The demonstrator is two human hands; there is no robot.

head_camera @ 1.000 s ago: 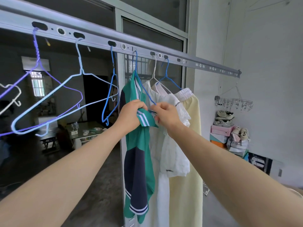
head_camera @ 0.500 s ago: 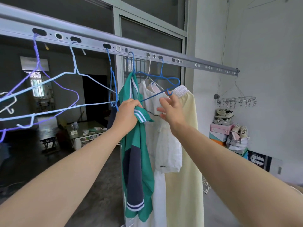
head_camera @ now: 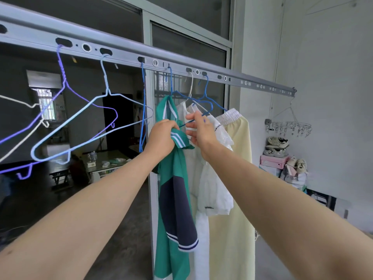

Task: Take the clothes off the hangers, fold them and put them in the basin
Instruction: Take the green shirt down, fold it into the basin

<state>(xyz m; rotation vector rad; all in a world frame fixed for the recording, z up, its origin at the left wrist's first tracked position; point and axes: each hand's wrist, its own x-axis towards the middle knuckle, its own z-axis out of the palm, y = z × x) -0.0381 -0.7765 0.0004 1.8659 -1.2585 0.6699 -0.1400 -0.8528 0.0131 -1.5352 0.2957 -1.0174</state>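
The left hand (head_camera: 161,136) is gripping the green shirt (head_camera: 175,199) by a striped edge, with the fingers curled tight into the cloth. The shirt is hanging straight down below that fist. Just to its right, the right hand (head_camera: 201,132) is closing thumb and forefinger on the lower wire of the blue hanger (head_camera: 171,85), its other fingers spreading loosely beneath. Half a second ago this hand was flatter and higher, with its fingertips up at the hanger's far end. Now it is sitting lower and nearer the left hand, taking hold of the wire. The hanger's hook is sitting in the rail (head_camera: 121,51) above both hands. Its far shoulder is showing bare above the right hand, and the shirt is clinging on only at the neck, above the left hand. Behind the right hand, a white top (head_camera: 214,178) and a yellow garment (head_camera: 238,178) are hanging. Left of the left hand, empty hangers (head_camera: 63,75) are dangling.
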